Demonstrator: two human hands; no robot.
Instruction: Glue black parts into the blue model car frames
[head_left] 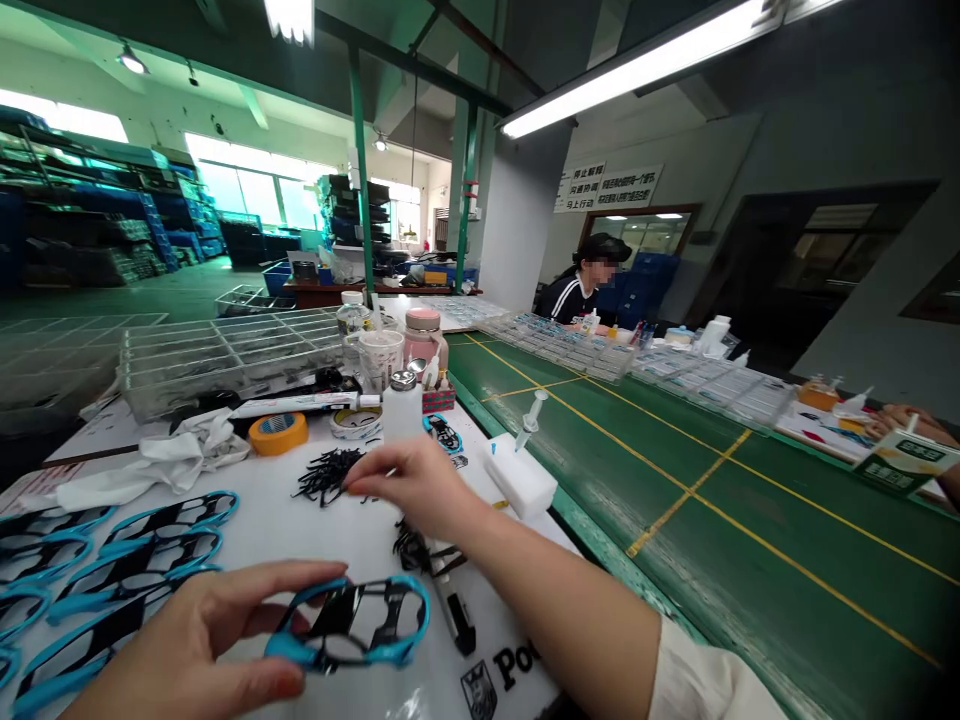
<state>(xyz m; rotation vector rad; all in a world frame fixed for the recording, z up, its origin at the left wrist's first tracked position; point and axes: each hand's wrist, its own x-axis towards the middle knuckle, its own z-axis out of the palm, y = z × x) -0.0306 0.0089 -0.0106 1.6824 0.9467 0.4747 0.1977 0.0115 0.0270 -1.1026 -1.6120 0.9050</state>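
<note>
1. In our left hand (199, 630) we grip a blue-and-black plastic frame (341, 612) by its left end, the thumb below and the fingers above; the rest of it juts out to the right, over the white work surface (262, 530).
2. Our right hand (424, 490) reaches across from the right, its thumb and fingertips drawn together at the right edge of a pile of thin black strips (328, 476). We cannot tell whether a strip is pinched between them. The frame sits on the near side of this hand, well apart from it.
3. Beneath our right wrist we have a second black bunch (411, 548), with a slim grey-and-black tool (456, 615) just on its near side.
4. Left of our left hand, more blue frames (154, 545) lie in rows, some partly behind it.
5. Beyond the pile we see an orange tape roll (279, 434) and a white pump bottle (403, 408); to the right, a syringe (531, 420) stands tilted in a white foam block (521, 480).
6. Across the green table (600, 430), on the far side, a co-worker (574, 295) sits behind clear trays (562, 345).
</note>
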